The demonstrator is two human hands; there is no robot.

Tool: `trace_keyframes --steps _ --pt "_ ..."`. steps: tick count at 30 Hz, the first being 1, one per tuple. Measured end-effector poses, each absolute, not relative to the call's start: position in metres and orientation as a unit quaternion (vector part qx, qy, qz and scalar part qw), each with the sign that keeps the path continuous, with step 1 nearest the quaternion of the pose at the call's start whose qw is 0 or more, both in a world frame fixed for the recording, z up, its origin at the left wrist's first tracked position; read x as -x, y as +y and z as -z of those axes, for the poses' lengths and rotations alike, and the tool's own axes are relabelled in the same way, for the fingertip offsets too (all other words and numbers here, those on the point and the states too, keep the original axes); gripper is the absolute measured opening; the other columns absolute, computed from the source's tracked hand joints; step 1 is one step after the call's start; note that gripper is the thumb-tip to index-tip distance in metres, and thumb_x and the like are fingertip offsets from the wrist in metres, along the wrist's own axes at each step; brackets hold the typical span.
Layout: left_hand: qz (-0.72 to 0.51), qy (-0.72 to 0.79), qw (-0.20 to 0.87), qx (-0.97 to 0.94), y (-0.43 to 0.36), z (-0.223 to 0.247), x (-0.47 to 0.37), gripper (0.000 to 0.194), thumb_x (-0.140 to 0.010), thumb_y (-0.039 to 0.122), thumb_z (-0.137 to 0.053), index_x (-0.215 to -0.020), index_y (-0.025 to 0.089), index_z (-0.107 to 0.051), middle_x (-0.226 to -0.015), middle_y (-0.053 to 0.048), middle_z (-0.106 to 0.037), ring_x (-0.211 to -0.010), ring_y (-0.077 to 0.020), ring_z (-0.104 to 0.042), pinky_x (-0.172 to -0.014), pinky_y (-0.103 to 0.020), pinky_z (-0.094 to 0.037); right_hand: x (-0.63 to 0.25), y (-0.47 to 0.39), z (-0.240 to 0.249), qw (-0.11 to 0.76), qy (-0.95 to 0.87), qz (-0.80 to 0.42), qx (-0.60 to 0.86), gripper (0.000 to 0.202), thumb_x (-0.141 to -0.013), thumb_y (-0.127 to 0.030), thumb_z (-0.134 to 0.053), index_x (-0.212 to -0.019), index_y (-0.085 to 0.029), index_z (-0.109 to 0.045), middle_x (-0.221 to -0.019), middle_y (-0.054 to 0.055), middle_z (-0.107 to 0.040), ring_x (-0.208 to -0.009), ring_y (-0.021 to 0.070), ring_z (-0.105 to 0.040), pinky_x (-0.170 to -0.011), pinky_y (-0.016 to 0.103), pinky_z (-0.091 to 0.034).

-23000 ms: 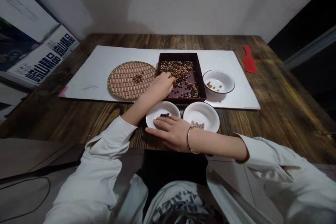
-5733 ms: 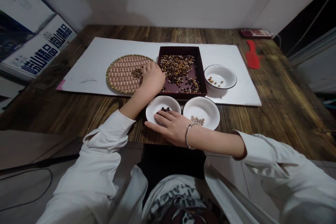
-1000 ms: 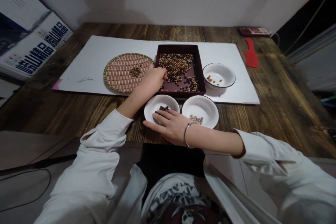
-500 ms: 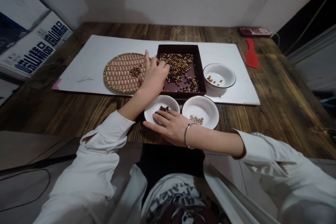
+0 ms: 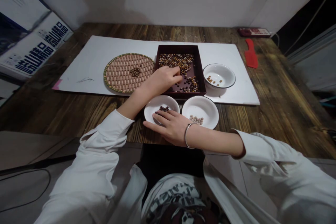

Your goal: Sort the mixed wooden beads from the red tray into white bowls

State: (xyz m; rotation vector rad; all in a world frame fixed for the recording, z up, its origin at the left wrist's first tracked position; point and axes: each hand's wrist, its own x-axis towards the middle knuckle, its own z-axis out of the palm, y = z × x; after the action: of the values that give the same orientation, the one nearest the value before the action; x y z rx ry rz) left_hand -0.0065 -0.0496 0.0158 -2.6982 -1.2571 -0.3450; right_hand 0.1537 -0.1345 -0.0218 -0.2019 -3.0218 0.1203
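My left hand [image 5: 166, 77] is over the dark red tray [image 5: 201, 73], fingertips pinched together at the mixed beads [image 5: 181, 63]; what they hold is too small to make out. Fingers spread, my right hand [image 5: 168, 126] rests on the near rim of a white bowl [image 5: 150, 106] with dark beads [image 5: 164, 108]. Beside it, a second white bowl [image 5: 202, 105] holds pale beads [image 5: 196, 120]. Left of the tray, the woven mat [image 5: 118, 73] bears a small pile of brownish beads [image 5: 135, 72].
A rimmed white bowl [image 5: 226, 73] with several yellow-brown pieces stands right of the tray. Further right lie a red comb-like object [image 5: 251, 56] and a dark red box [image 5: 254, 32]. White board [image 5: 84, 63] lies under the mat. Printed cartons [image 5: 39, 49] stand at the left.
My left hand has moved right, from the mat's edge to the middle of the tray, and its fingers have drawn together. My right hand has stayed in place.
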Motion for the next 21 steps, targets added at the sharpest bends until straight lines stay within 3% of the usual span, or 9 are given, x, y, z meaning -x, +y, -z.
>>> trace_keyframes --steps 15,21 --pt "0.158 -0.371 0.073 0.912 -0.057 -0.008 -0.009 0.027 -0.092 0.013 -0.042 -0.096 0.017 -0.068 -0.105 -0.008 -0.065 -0.085 -0.0168 -0.061 -0.077 -0.031 -0.044 -0.153 -0.134 0.021 0.046 -0.995 -0.051 0.07 0.059 -0.091 -0.023 -0.046 -0.147 -0.017 -0.03 -0.134 0.019 -0.051 -0.12 0.0295 -0.05 -0.095 0.046 -0.038" --pt "0.197 -0.382 0.011 0.903 -0.06 0.002 -0.016 0.025 -0.092 0.013 -0.044 -0.094 0.016 -0.068 -0.103 -0.006 -0.063 -0.083 -0.0133 -0.062 -0.072 -0.025 -0.046 -0.153 -0.134 0.021 0.047 -0.995 -0.059 0.068 0.06 -0.09 -0.024 -0.049 -0.147 -0.017 -0.031 -0.133 0.02 -0.051 -0.117 0.0285 -0.051 -0.093 0.045 -0.038"
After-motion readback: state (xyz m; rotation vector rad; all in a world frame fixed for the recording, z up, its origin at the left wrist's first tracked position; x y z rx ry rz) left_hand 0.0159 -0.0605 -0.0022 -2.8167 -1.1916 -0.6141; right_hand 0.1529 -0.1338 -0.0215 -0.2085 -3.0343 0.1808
